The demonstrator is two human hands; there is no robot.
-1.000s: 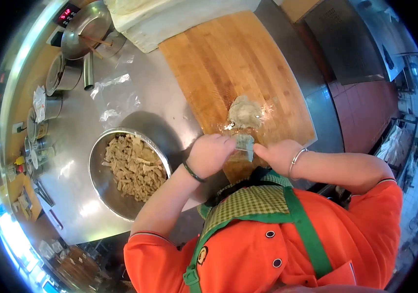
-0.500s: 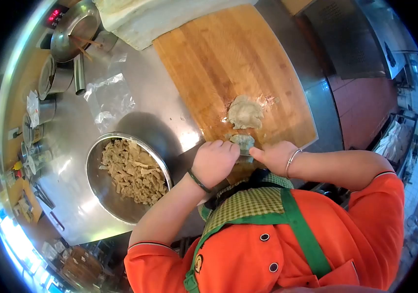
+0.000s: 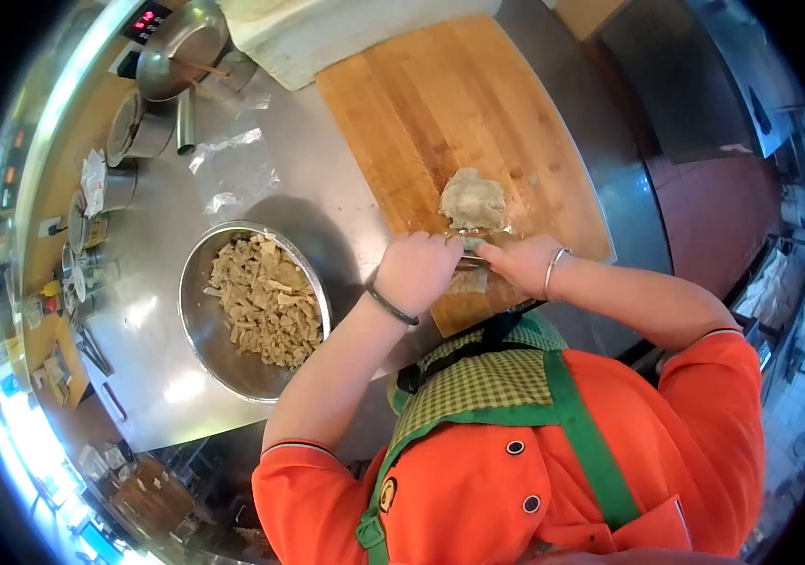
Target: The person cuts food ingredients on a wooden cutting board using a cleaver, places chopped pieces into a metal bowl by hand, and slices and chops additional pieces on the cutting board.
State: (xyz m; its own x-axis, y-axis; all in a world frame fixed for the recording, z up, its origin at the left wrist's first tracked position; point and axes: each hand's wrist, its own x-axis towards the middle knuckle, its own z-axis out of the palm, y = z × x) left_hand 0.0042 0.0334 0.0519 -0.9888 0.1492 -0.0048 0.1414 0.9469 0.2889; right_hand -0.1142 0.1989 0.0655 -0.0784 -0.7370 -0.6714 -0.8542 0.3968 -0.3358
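My left hand (image 3: 418,271) is closed at the near edge of the wooden board (image 3: 421,104). Facing it, my right hand (image 3: 522,264) is closed too, its thumb pointing left. Between them shows a small, thin, pale greyish piece (image 3: 470,245) with a shiny edge; my fingers cover most of it. Just beyond my fingers lies a flattened pale grey-beige lump (image 3: 473,200) on the board. A thin pale scrap (image 3: 467,281) rests on the board nearer my body. Left of my left hand, a steel bowl (image 3: 197,315) holds many beige pieces (image 3: 266,301).
Clear plastic film (image 3: 238,169) lies on the steel table (image 3: 153,353) beyond the bowl. A large white block-like container (image 3: 294,42) stands behind the board. Pots (image 3: 148,132) and a metal pan (image 3: 179,52) line the left side.
Both hands have moved slightly away from my body, closer to the pale lump. The small piece between them is more covered, and the scrap on the board shows below them. The view has shifted.
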